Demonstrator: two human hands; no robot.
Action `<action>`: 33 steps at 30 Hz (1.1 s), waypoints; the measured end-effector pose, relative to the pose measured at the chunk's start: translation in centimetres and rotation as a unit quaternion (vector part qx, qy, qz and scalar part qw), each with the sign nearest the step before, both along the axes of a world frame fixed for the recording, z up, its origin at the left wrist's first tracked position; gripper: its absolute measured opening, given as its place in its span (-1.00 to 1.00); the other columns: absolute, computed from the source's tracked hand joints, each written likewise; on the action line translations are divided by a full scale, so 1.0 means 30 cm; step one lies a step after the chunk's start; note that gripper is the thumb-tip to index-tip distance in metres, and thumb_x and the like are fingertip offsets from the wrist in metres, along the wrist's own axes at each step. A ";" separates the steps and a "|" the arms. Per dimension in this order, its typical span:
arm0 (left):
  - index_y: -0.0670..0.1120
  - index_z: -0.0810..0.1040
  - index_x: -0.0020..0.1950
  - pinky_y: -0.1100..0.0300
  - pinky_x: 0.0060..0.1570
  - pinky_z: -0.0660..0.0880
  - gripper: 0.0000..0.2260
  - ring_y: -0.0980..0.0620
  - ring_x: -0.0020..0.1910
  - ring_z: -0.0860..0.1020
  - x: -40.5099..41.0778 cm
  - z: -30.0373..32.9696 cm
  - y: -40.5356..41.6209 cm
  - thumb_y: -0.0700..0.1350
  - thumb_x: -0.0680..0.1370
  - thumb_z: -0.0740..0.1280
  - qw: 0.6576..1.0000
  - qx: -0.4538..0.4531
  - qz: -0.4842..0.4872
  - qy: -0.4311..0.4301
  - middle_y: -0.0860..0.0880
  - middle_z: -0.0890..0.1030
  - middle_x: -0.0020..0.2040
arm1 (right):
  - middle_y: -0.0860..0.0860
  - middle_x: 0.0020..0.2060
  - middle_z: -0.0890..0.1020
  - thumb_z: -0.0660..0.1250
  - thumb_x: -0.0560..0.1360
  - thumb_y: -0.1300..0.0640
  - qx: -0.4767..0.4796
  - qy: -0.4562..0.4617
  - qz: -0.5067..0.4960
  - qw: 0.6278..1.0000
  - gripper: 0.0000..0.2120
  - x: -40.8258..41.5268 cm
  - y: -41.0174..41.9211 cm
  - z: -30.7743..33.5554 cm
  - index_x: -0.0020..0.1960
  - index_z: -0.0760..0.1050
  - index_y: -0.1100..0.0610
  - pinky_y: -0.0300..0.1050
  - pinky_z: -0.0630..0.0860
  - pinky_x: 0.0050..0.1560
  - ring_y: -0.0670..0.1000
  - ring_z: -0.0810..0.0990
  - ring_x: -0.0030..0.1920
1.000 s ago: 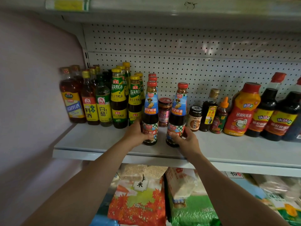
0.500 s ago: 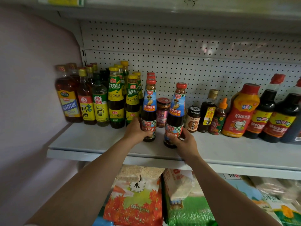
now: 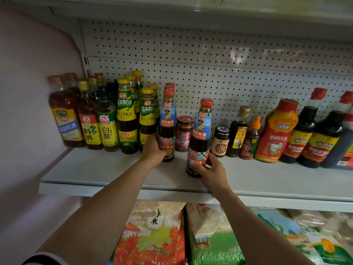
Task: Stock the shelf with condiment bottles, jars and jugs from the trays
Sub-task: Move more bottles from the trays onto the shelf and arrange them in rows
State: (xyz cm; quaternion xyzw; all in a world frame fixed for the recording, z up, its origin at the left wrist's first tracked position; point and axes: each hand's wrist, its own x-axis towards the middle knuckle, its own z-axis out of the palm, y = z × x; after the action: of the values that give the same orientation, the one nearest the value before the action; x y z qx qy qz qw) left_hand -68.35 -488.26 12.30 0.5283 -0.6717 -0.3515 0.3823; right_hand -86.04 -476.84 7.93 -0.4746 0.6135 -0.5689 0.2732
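Observation:
Two red-capped, blue-labelled oyster sauce bottles stand on the grey shelf (image 3: 99, 169). My left hand (image 3: 152, 151) grips the base of the left bottle (image 3: 167, 121), which stands in front of two like bottles and beside the green-and-yellow ones. My right hand (image 3: 211, 172) grips the base of the right bottle (image 3: 201, 131), which stands nearer the shelf's front edge and tilts slightly right. A small red-lidded jar (image 3: 184, 133) sits between and behind the two bottles.
Cooking wine and vinegar bottles (image 3: 89, 121) fill the shelf's left end against the wall. A dark jar (image 3: 220, 141), small bottles, an orange squeeze bottle (image 3: 275, 132) and dark soy bottles (image 3: 305, 134) line the right. Perforated back panel behind; rice bags (image 3: 152, 236) below.
Both bottles have been slid a little further back on the shelf; the left one now stands close beside the green bottles. Both hands keep their grip.

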 end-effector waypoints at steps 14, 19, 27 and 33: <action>0.24 0.28 0.49 0.37 0.05 0.54 -0.27 0.29 0.08 0.58 0.136 0.311 0.197 -0.14 0.44 0.54 0.968 -0.186 -0.161 0.057 0.06 0.56 0.22 | -0.11 0.08 0.64 0.63 0.29 -0.07 0.029 0.008 0.035 0.999 -0.38 0.122 -0.024 0.022 0.23 0.41 -0.02 -0.08 0.58 0.11 -0.12 0.62 0.09; 0.34 0.23 0.47 0.08 0.11 0.61 -0.16 0.20 0.06 0.63 0.172 0.324 0.192 -0.20 0.40 0.57 0.967 -0.196 -0.161 0.026 0.02 0.61 0.17 | -0.13 0.08 0.64 0.61 0.35 -0.02 0.022 0.028 0.069 0.997 -0.46 0.224 -0.055 0.024 0.20 0.41 -0.09 -0.09 0.57 0.15 -0.17 0.61 0.08; 0.36 0.08 0.49 0.16 0.05 0.58 -0.03 0.12 0.09 0.61 0.170 0.339 0.170 -0.18 0.35 0.60 0.958 -0.230 -0.159 -0.063 0.05 0.56 0.27 | -0.09 0.18 0.62 0.58 0.37 -0.07 0.048 0.043 0.092 0.994 -0.45 0.209 -0.071 0.029 0.27 0.43 -0.08 -0.08 0.54 0.17 -0.09 0.58 0.19; 0.29 0.12 0.47 0.10 0.03 0.57 -0.06 0.06 0.08 0.61 0.143 0.345 0.139 -0.19 0.33 0.61 0.958 -0.240 -0.137 -0.084 0.03 0.56 0.23 | -0.07 0.22 0.61 0.54 0.43 -0.08 0.048 0.055 0.081 0.994 -0.38 0.216 -0.099 0.027 0.40 0.40 0.03 -0.11 0.53 0.18 -0.07 0.58 0.20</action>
State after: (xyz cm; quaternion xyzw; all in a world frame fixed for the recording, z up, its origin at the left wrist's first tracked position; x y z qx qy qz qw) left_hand -64.07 -484.09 22.64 0.3521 -0.8318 -0.1834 0.3879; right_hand -79.55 -479.83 8.75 -0.5395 0.6138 -0.4877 0.3071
